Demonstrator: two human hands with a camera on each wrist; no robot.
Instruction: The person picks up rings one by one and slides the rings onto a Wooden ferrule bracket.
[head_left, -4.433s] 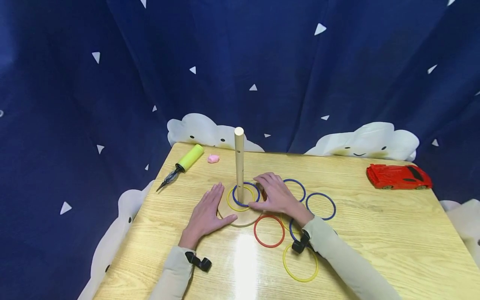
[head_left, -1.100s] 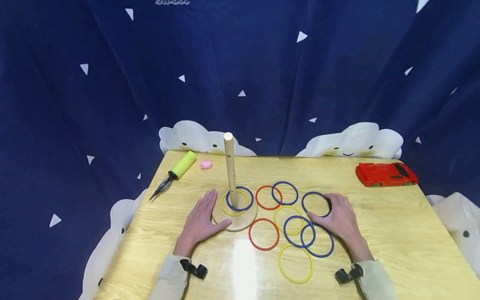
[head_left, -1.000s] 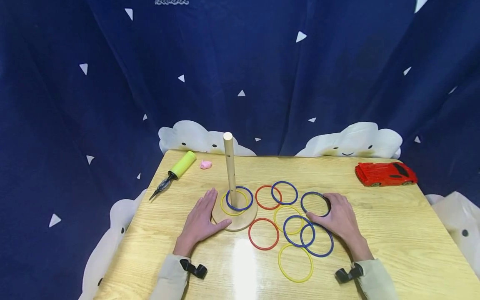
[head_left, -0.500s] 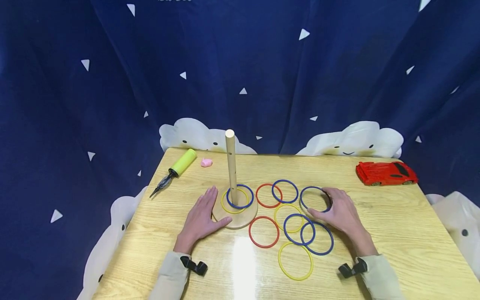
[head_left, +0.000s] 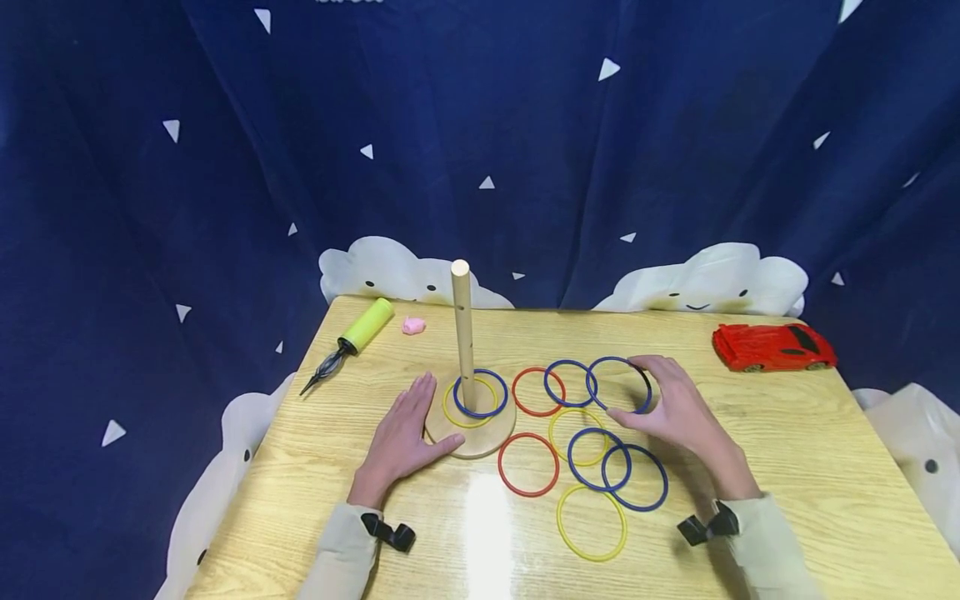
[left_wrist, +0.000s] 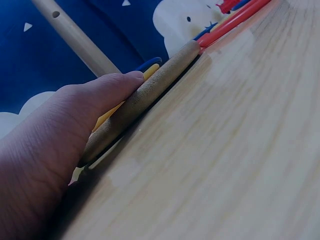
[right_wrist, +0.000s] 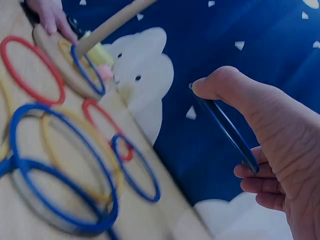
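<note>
My right hand (head_left: 678,408) pinches a blue ring (head_left: 617,359) between thumb and fingers, tilted and raised above the table; in the right wrist view that ring (right_wrist: 227,130) appears nearly edge-on. My left hand (head_left: 397,450) rests against the left side of a round wooden base (head_left: 483,443), fingers straight. Its thumb (left_wrist: 112,90) lies on the base's rim. From the base rises a wooden post (head_left: 462,333), and around its foot lie a yellow ring (head_left: 469,427) and a blue ring (head_left: 506,395).
Right of the base, several red, yellow and blue rings lie on the table (head_left: 420,550), some overlapping. They include a red ring (head_left: 528,495) and a yellow ring (head_left: 592,559). A yellow-green hand pump (head_left: 371,323) and small pink object (head_left: 413,325) lie back left; a red toy car (head_left: 772,347) stands back right.
My right hand has moved from the base to the rings at right, then taken hold of a blue ring and lifted it up and slightly left. The left hand stays by the base.
</note>
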